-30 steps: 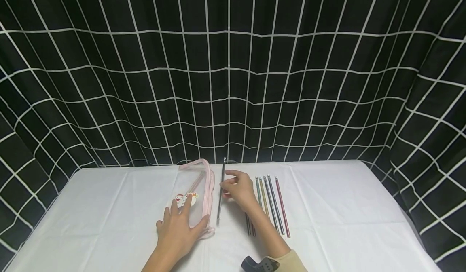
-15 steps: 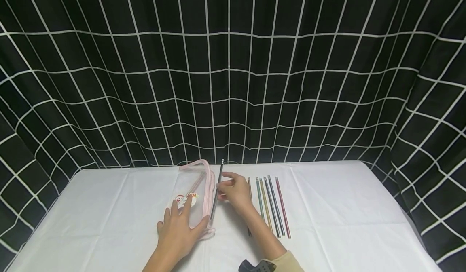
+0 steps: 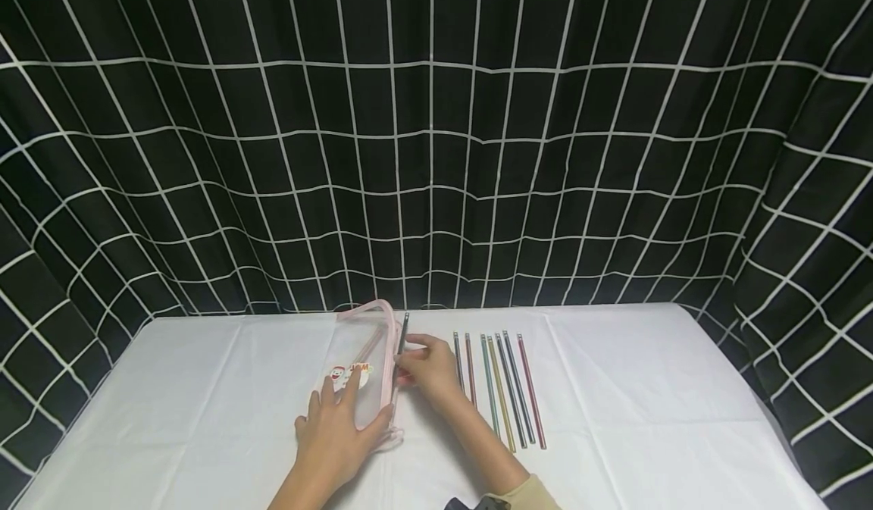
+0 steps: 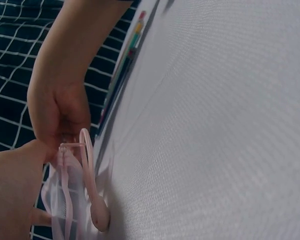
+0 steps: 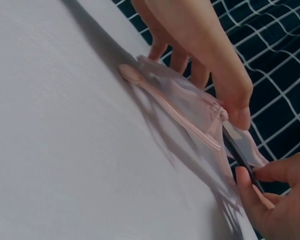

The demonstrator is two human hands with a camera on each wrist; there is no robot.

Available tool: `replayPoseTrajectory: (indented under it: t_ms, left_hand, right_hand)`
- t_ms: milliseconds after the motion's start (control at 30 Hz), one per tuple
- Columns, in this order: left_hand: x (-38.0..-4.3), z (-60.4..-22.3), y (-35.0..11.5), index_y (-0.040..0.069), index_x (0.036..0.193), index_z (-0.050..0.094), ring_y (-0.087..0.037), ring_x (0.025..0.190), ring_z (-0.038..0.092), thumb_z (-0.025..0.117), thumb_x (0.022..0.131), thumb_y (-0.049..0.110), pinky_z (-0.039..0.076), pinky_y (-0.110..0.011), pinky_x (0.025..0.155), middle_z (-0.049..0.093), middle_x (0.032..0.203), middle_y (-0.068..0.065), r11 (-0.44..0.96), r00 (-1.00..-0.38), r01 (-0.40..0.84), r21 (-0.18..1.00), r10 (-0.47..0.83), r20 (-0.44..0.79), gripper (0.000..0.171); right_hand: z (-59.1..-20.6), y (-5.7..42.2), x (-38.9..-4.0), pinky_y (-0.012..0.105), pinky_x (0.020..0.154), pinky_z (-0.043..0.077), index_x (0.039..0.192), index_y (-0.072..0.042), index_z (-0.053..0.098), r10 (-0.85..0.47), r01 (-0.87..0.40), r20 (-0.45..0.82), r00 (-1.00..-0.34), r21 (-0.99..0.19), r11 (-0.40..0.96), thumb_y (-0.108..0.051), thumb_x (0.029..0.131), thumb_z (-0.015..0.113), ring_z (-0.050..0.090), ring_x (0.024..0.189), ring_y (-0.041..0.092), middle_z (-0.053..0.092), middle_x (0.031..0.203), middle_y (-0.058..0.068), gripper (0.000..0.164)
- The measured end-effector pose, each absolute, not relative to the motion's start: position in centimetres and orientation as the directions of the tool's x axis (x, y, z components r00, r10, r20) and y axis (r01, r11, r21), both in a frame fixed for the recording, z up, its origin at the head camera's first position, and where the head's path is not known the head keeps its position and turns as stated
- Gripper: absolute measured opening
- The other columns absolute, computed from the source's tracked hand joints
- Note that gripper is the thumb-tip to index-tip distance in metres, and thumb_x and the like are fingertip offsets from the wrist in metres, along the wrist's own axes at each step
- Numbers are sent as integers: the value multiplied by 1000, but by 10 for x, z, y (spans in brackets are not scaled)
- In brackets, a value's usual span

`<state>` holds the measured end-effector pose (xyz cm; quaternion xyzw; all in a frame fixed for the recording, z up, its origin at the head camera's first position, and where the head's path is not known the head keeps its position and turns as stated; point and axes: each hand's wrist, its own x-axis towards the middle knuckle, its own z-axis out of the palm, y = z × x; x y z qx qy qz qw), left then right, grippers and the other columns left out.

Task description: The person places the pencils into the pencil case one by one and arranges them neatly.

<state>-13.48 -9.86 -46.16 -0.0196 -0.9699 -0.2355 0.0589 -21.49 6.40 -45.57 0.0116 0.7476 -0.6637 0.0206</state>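
A see-through pencil pouch (image 3: 346,342) with pink trim and a printed cartoon label lies at the table's middle. My left hand (image 3: 332,428) rests on it, fingers spread over the near part and thumb at the zipper edge. My right hand (image 3: 431,370) pinches a dark pencil (image 3: 402,333) between thumb and fingers. In the right wrist view the pencil (image 5: 235,145) runs into the pouch's opening beside the left thumb; its lower end is hidden inside. A pinkish pencil (image 3: 370,345) shows through the clear side. A pink strap (image 5: 176,111) hangs from the zipper end.
Several coloured pencils lie side by side right of the pouch, among them a red one (image 3: 532,392) and a yellow one (image 3: 502,396); the right forearm passes over some. A white cloth (image 3: 634,389) covers the table. Behind hangs a black grid-patterned curtain (image 3: 450,154).
My right hand has moved left and toward me, bringing the dark pencil from beside the pouch into its opening. The left hand has stayed in place on the pouch.
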Motion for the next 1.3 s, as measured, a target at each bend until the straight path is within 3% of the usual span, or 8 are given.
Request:
replayPoseTrajectory:
  t_ms: [467,800,1133,1300]
  left_hand:
    - [-135,-462,-98,8,156,50,-54,130,53,61,96,64,46,-72,88,49,148,-38,890,-991,67,451,8,132,83]
    - [-134,-462,-98,8,156,50,-53,129,53,61,96,64,46,-71,87,49,148,-38,894,-991,69,443,11,132,83]
    - [-135,-463,-98,9,157,50,-52,128,54,61,96,64,46,-70,86,50,148,-36,897,-991,70,437,14,131,83]
    - [-135,-464,-98,9,156,50,-52,128,54,61,95,65,46,-70,86,50,147,-36,897,-990,75,435,16,138,83]
  right_hand:
    - [-459,55,-210,29,65,62,139,18,54,-15,28,-31,-999,-990,138,5,93,66,75,66,16,76,97,26,49]
    - [-462,53,-210,28,65,62,132,16,61,-26,18,-24,-999,-981,196,3,92,68,74,67,13,77,98,25,42]
    - [-456,63,-212,30,62,62,130,18,61,-27,58,-60,-998,-995,83,12,92,61,70,59,11,75,98,29,39]
    - [-450,71,-213,31,65,63,131,16,62,-15,64,-66,-998,-992,113,10,94,62,71,64,11,74,100,30,38]
